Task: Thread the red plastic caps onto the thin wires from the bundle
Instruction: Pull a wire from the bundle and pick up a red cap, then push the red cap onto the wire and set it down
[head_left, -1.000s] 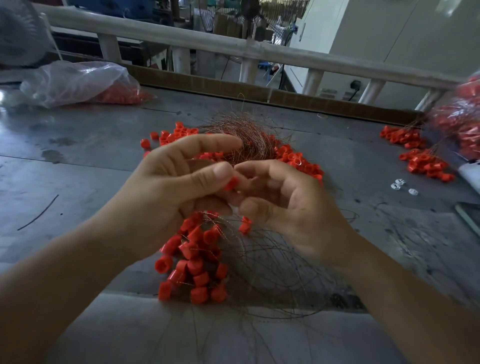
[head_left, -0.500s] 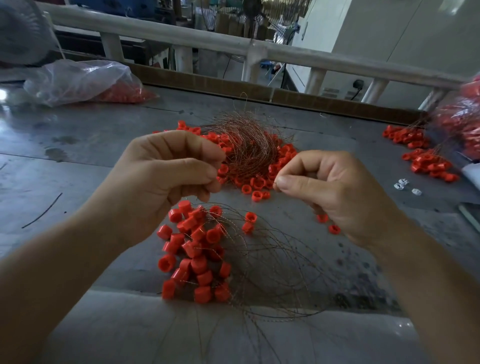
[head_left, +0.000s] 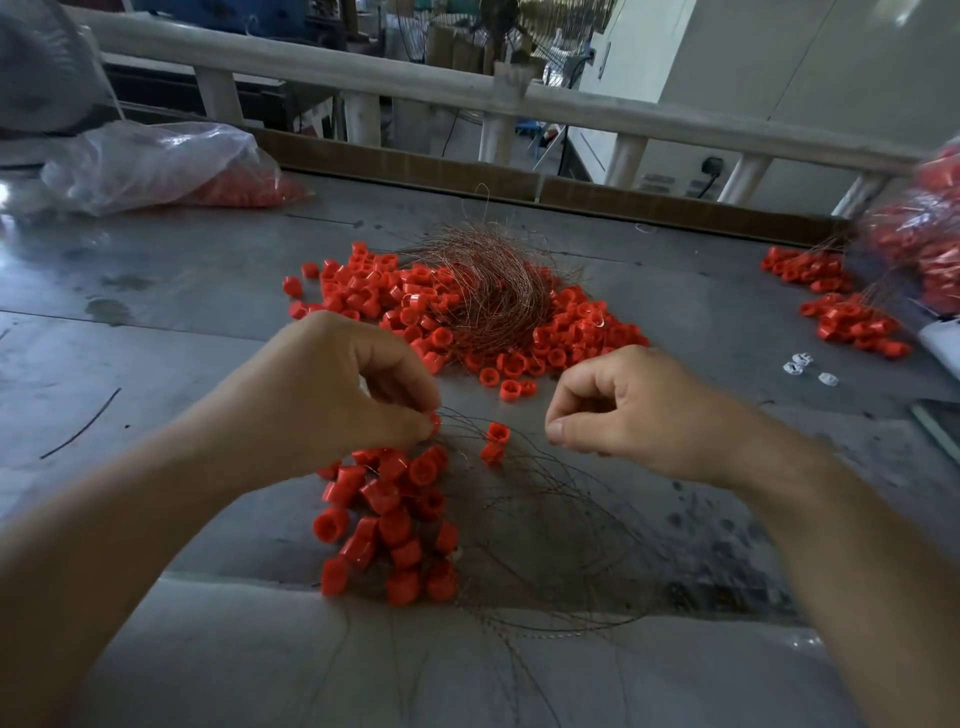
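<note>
- The left hand (head_left: 332, 405) is hovering over the grey metal table (head_left: 156, 338), its thumb and forefinger pinching one red cap (head_left: 435, 423) at the fingertips.
- The right hand (head_left: 639, 415) is hanging at three o'clock from the left one, apart from it. Its fingers are curling in and its thumb is pressing against the forefinger; whether a wire is lying in that pinch is too fine to tell.
- Two more caps (head_left: 496, 441) are sitting between the hands, on thin wires (head_left: 545, 545) that are looping across the table towards six o'clock.
- A cluster of threaded caps (head_left: 389, 514) is lying just below the left hand, at about seven o'clock from the gap between the hands.
- The coppery wire bundle (head_left: 488, 291) is resting at twelve o'clock, with a heap of loose caps (head_left: 363, 291) spreading around it.
- A clear plastic bag (head_left: 156, 161) holding red pieces is lying at ten o'clock.
- Another pile of caps (head_left: 841, 317) is sitting at two o'clock, with a few small white pieces (head_left: 802, 364) just below it.
- A white railing (head_left: 467, 98) is running along the far side of the table.
</note>
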